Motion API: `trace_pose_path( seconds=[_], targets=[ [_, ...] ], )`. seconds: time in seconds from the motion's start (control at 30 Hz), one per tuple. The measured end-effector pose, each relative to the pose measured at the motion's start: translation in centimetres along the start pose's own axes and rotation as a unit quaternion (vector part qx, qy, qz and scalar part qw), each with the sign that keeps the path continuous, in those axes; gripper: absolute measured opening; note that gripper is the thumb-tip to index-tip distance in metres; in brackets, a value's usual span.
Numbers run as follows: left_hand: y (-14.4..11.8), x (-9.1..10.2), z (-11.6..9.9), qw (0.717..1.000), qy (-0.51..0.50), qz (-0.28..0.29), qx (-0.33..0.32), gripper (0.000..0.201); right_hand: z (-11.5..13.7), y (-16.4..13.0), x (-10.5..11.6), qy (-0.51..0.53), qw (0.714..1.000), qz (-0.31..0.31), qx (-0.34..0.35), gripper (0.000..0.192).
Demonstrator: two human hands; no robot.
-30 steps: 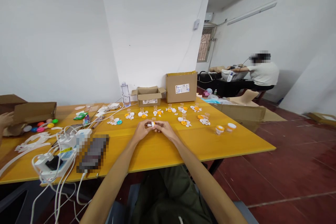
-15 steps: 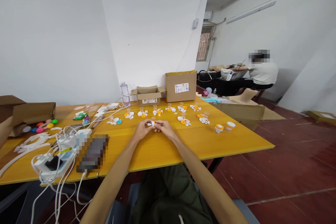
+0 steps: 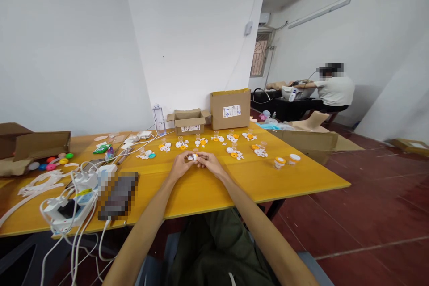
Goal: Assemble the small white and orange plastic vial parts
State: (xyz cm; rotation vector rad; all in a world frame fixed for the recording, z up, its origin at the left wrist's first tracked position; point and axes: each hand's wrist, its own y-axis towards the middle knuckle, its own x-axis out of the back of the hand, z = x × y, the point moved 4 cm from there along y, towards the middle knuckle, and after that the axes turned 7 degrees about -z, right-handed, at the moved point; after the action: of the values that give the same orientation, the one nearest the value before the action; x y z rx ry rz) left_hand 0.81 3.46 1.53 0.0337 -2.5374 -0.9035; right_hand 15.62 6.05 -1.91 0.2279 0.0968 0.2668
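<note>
Yellow counter (image 3: 208,190) spreads ahead; over its middle the left hand (image 3: 181,166) and right hand (image 3: 210,163) meet, each grip closed on one small white-and-orange piece (image 3: 193,157), apparently being fitted together. Beyond lie scattered small parts (image 3: 234,154) and cardboard boxes (image 3: 230,109).

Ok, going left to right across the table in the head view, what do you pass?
Brown box → coloured caps → white cables → water bottle → left hand → small white piece held between both hands → right hand → tall carton → two small jars.
</note>
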Motion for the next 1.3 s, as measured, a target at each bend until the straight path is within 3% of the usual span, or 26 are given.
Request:
trace_pose_path(
  seconds=[1.0,1.3],
  targets=[
    [-0.04,0.1,-0.23,0.999,0.021,0.004,-0.043,0.017,0.51,-0.23,-0.03,-0.023,1.0,0.001,0.004,0.038],
    [-0.1,0.13,-0.27,0.999,0.022,0.009,-0.024,0.017,0.57,-0.28,-0.04,-0.027,1.0,0.009,0.006,0.039]
  ],
)
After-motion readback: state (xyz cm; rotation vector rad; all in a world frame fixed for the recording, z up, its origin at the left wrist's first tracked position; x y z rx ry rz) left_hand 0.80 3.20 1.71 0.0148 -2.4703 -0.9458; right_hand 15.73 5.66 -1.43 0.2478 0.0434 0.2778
